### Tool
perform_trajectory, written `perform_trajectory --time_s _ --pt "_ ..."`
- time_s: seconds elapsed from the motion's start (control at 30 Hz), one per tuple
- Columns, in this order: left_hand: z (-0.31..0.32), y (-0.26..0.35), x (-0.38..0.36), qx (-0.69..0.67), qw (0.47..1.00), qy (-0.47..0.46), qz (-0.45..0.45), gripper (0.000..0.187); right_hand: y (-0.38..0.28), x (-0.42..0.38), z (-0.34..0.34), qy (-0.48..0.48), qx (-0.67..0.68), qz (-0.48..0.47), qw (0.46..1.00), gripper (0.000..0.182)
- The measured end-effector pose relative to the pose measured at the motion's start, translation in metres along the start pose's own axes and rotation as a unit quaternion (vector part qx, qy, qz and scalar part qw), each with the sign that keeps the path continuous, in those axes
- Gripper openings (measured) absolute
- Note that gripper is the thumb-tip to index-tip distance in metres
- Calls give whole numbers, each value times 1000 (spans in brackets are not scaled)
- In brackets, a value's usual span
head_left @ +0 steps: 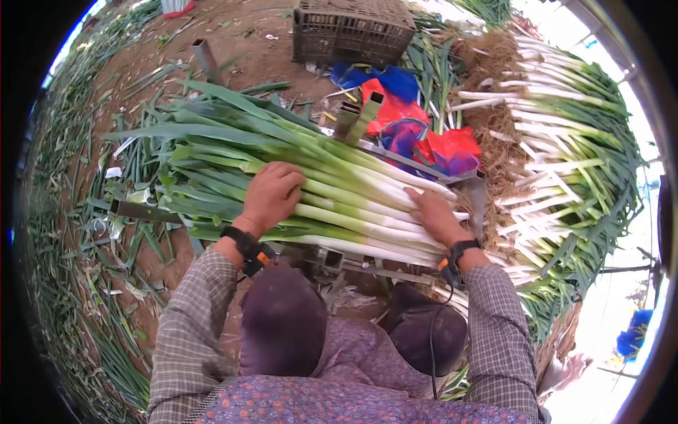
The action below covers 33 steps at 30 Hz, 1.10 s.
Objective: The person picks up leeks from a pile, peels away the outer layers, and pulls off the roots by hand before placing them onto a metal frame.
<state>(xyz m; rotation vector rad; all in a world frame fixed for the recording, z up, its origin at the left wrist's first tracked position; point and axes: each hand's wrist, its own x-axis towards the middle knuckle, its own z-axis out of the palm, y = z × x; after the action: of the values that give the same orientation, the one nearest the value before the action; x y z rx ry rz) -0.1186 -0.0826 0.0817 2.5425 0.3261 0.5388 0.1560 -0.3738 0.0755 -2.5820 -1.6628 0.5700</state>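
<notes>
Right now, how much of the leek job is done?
Already done, it seems: a bundle of leeks is lined up on the metal frame. In hand: the left hand and right hand rest on that bundle; no tie shows around it. Probably left: the big pile with its brown roots, so there's lots to do.

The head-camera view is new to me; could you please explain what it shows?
There is no robot: one camera, worn on the person's head, looks down at their two bare hands. The left hand rests on the green part of a bundle of long green onions, the right hand on the white stalks; how firmly they grip is unclear. The bundle lies across a metal frame. Beyond are a crate and red and blue material; a pile of onions lies right.
</notes>
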Motion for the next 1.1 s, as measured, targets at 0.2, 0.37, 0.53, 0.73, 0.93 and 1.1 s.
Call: perform_trajectory --time_s 0.2,0.37,0.53,0.73,0.93,1.1 --pt "-10 21 56 114 981 89 132 28 5 -17 13 82 60 -6 995 54" --pt "-20 5 91 179 971 -103 122 16 21 -13 18 96 145 -44 984 50" --pt "-15 6 52 214 949 -192 128 20 34 -8 22 103 225 -51 968 51" --pt "7 3 65 179 978 -41 101 17 25 -11 -3 66 140 3 988 44" --pt "48 -26 62 156 987 -4 37 23 41 -95 -76 159 283 40 945 34" --pt "44 -61 63 338 908 -178 169 26 94 -312 -59 343 426 287 786 30"
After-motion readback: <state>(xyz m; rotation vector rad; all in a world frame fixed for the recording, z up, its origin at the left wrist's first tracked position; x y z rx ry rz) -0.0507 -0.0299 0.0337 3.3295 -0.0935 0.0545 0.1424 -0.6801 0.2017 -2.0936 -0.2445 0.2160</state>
